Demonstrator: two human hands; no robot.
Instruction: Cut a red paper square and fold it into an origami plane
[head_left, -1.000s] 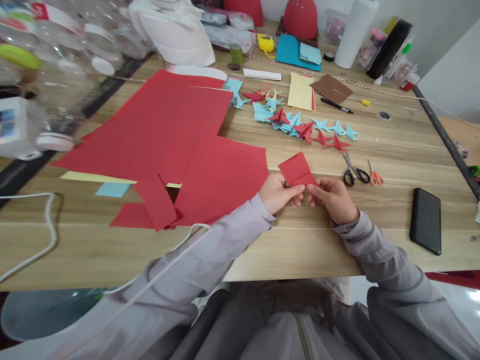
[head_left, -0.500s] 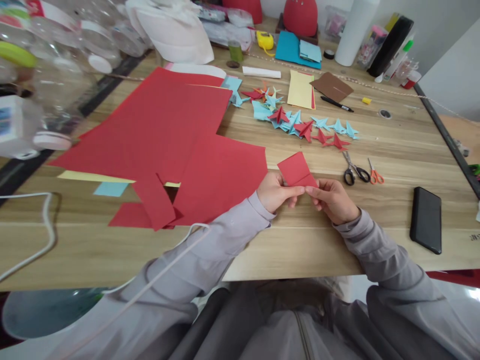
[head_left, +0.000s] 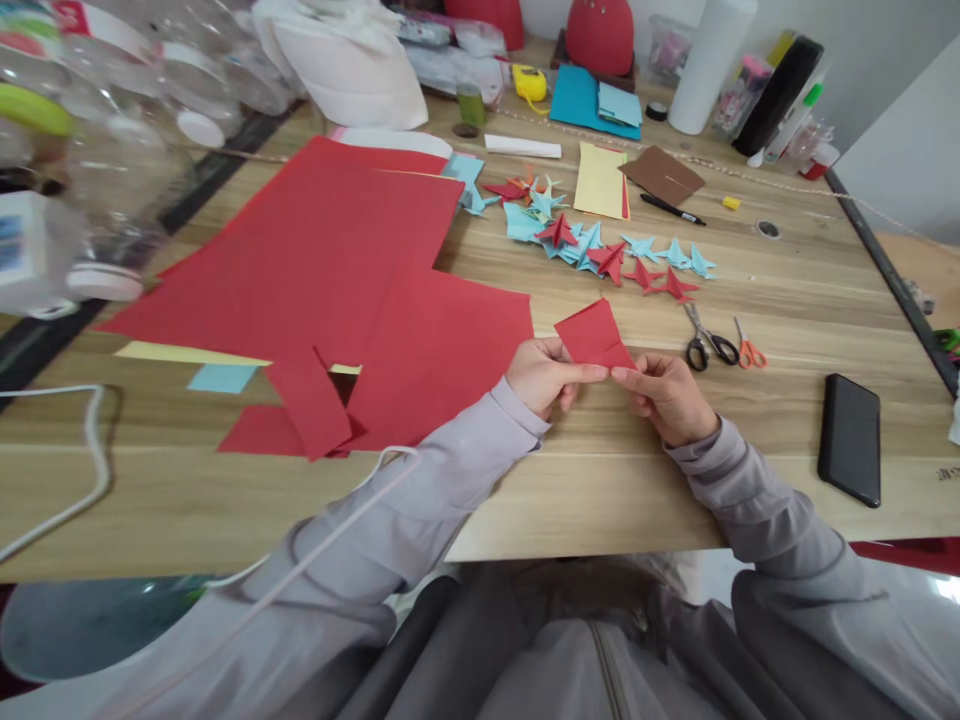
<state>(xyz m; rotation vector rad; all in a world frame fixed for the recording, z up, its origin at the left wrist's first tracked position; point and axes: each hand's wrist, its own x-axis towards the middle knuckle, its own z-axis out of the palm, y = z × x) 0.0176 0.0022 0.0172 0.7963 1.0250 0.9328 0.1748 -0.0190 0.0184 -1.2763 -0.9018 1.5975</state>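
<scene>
Between my two hands is a small red square of paper (head_left: 594, 332) with a crease near its lower edge. My left hand (head_left: 546, 376) pinches its lower left side, thumb on top. My right hand (head_left: 667, 396) grips the lower right corner between thumb and fingers. The thumb tips almost meet below the paper. To the left lie large red paper sheets (head_left: 315, 250) and cut red strips (head_left: 309, 402). Beyond the hands sit several folded paper stars, light blue (head_left: 675, 253) and red (head_left: 679, 285).
Black-handled scissors (head_left: 709, 345), small orange scissors (head_left: 748, 348) and a black phone (head_left: 850, 440) lie to the right. Further back are yellow paper (head_left: 600, 180), brown paper (head_left: 661, 174), a black pen (head_left: 673, 209) and a yellow tape measure (head_left: 529, 84). Clear plastic bottles (head_left: 112, 170) crowd the left.
The red square has tilted slightly between my fingers, its crease less distinct. Both hands keep their pinch, with my left hand shifted a little up and left.
</scene>
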